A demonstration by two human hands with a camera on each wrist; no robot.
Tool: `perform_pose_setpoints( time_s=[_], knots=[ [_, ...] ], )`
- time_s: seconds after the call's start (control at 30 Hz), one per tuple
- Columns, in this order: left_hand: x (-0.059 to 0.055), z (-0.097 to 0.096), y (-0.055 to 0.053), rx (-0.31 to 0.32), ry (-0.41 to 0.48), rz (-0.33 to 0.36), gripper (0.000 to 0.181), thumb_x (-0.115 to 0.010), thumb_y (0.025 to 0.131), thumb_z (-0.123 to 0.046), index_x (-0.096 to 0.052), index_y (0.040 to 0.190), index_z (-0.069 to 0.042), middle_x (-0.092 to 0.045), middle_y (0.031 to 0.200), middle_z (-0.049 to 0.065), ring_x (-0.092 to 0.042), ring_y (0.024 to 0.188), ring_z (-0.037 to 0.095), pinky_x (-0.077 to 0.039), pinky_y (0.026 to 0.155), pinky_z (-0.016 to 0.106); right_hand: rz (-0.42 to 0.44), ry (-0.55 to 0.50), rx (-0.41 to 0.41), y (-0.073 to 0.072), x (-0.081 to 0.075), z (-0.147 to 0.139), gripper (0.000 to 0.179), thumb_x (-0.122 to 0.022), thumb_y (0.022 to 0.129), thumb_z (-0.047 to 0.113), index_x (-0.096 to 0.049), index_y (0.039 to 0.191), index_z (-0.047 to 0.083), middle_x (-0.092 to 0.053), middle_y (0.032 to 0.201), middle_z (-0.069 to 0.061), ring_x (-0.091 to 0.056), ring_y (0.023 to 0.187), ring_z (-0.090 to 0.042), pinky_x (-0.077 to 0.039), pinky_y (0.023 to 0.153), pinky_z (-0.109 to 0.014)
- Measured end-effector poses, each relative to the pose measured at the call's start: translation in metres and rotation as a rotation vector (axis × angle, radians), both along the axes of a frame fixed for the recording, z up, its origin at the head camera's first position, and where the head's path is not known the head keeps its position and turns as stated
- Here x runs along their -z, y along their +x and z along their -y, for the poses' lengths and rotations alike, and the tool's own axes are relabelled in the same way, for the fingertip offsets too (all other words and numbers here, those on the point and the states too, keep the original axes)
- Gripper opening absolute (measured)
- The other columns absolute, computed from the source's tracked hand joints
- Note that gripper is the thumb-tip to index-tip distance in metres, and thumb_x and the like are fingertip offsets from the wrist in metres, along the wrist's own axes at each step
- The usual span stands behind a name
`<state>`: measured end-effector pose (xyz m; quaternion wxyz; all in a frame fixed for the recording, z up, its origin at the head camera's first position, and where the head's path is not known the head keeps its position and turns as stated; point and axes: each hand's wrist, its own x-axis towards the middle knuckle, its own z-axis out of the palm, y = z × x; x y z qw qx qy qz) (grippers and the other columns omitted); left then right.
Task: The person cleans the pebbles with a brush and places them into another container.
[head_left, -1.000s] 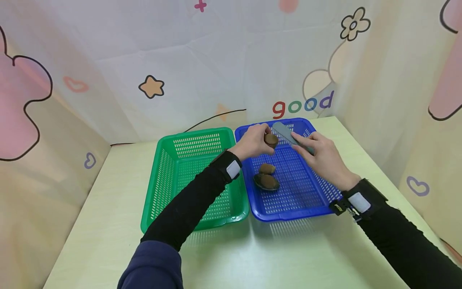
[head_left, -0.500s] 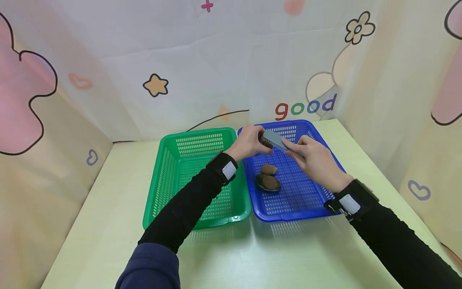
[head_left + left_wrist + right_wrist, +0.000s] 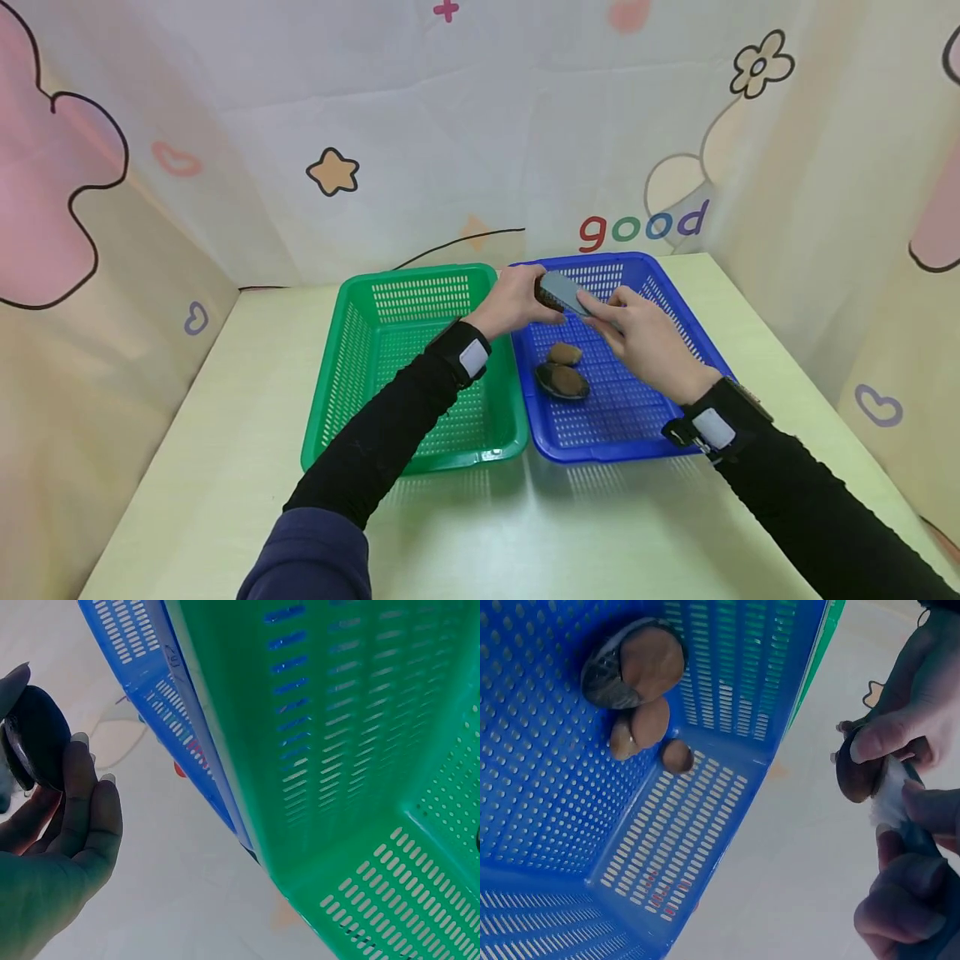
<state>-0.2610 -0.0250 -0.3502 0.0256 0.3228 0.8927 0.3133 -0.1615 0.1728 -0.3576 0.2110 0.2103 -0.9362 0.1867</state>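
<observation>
Above the back of the blue basket [image 3: 626,451], my left hand [image 3: 513,298] holds an abalone between thumb and fingers. Its dark rounded shell [image 3: 41,735] shows in the left wrist view. My right hand [image 3: 645,337] grips a grey-handled brush [image 3: 561,292]. White bristles [image 3: 891,801] lie against the held abalone [image 3: 857,771] in the right wrist view. In the head view the brush covers most of that abalone. Below the hands, a larger abalone [image 3: 562,381] with a dark shell edge and a smaller brown one [image 3: 564,353] lie in the blue basket.
A green basket [image 3: 472,457] stands directly left of the blue one, their rims close together. Another small brown piece [image 3: 677,756] lies near the blue basket's wall in the right wrist view. A printed curtain [image 3: 420,158] hangs behind the pale table [image 3: 450,542].
The brush has moved left and down, from apart from the held abalone to against it. The right hand has followed it; the left hand keeps hold of the abalone and shifts only slightly.
</observation>
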Motion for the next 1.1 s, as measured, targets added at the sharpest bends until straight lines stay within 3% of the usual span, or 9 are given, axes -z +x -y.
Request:
perform_pose_setpoints(
  time_s=[0.23, 0.4, 0.53, 0.6, 0.77, 0.97, 1.1],
  knots=[
    [0.0003, 0.0022, 0.0003, 0.008, -0.022, -0.006, 0.037, -0.082, 0.077, -0.025, -0.063, 0.101, -0.005, -0.067, 0.096, 0.007, -0.061, 0.083, 0.017, -0.046, 0.068, 0.02, -0.045, 0.037, 0.026, -0.0019, 0.0008, 0.0009, 0.039, -0.068, 0.089, 0.01, -0.064, 0.127, 0.011, -0.049, 0.076, -0.007, -0.043, 0.062, -0.016, -0.034, 0.049, -0.02],
    [-0.0004, 0.0022, 0.0003, 0.009, -0.008, -0.019, 0.036, -0.082, 0.077, -0.024, -0.063, 0.101, -0.005, -0.067, 0.094, 0.008, -0.06, 0.08, 0.017, -0.044, 0.067, 0.02, -0.039, 0.034, -0.015, 0.0007, 0.0007, 0.0039, 0.041, -0.068, 0.089, 0.01, -0.062, 0.129, 0.012, -0.049, 0.079, -0.007, -0.042, 0.061, -0.014, -0.033, 0.049, -0.019],
    [0.002, 0.0038, -0.0001, 0.011, -0.013, -0.01, 0.035, -0.082, 0.077, -0.024, -0.064, 0.1, -0.005, -0.066, 0.093, 0.008, -0.06, 0.082, 0.017, -0.045, 0.068, 0.022, -0.055, 0.041, 0.026, 0.0008, 0.0, 0.0005, 0.038, -0.07, 0.087, 0.01, -0.066, 0.125, 0.011, -0.047, 0.075, -0.006, -0.04, 0.06, -0.014, -0.031, 0.047, -0.02],
    [0.0033, 0.0043, 0.0003, 0.021, -0.018, -0.007, 0.037, -0.082, 0.077, -0.025, -0.064, 0.102, -0.005, -0.067, 0.096, 0.008, -0.061, 0.084, 0.017, -0.047, 0.07, 0.022, -0.047, 0.043, 0.042, -0.0023, 0.0008, 0.0023, 0.037, -0.069, 0.088, 0.011, -0.065, 0.125, 0.012, -0.047, 0.075, -0.006, -0.04, 0.06, -0.015, -0.032, 0.046, -0.02],
    [0.0059, 0.0058, -0.0003, 0.023, 0.008, 0.004, 0.035, -0.082, 0.077, -0.024, -0.064, 0.101, -0.006, -0.067, 0.095, 0.007, -0.061, 0.081, 0.017, -0.045, 0.069, 0.021, 0.009, 0.046, -0.006, -0.002, 0.0012, 0.0069, 0.04, -0.067, 0.09, 0.012, -0.062, 0.13, 0.013, -0.049, 0.079, -0.007, -0.041, 0.061, -0.014, -0.033, 0.049, -0.02],
    [0.0068, 0.0061, -0.0007, 0.015, 0.025, 0.019, 0.032, -0.081, 0.078, -0.023, -0.065, 0.1, -0.007, -0.067, 0.093, 0.007, -0.062, 0.081, 0.016, -0.046, 0.068, 0.021, -0.022, 0.062, 0.046, -0.0021, -0.0024, 0.0021, 0.039, -0.07, 0.088, 0.012, -0.065, 0.126, 0.012, -0.046, 0.074, -0.006, -0.039, 0.061, -0.015, -0.03, 0.047, -0.021],
    [0.0081, 0.0042, -0.0008, 0.031, 0.034, 0.011, 0.037, -0.081, 0.078, -0.024, -0.064, 0.105, -0.005, -0.068, 0.098, 0.008, -0.064, 0.084, 0.017, -0.048, 0.07, 0.021, 0.002, 0.06, 0.019, -0.0053, -0.0016, 0.0042, 0.039, -0.067, 0.09, 0.013, -0.062, 0.129, 0.013, -0.048, 0.077, -0.007, -0.041, 0.061, -0.015, -0.031, 0.048, -0.021]
  ],
)
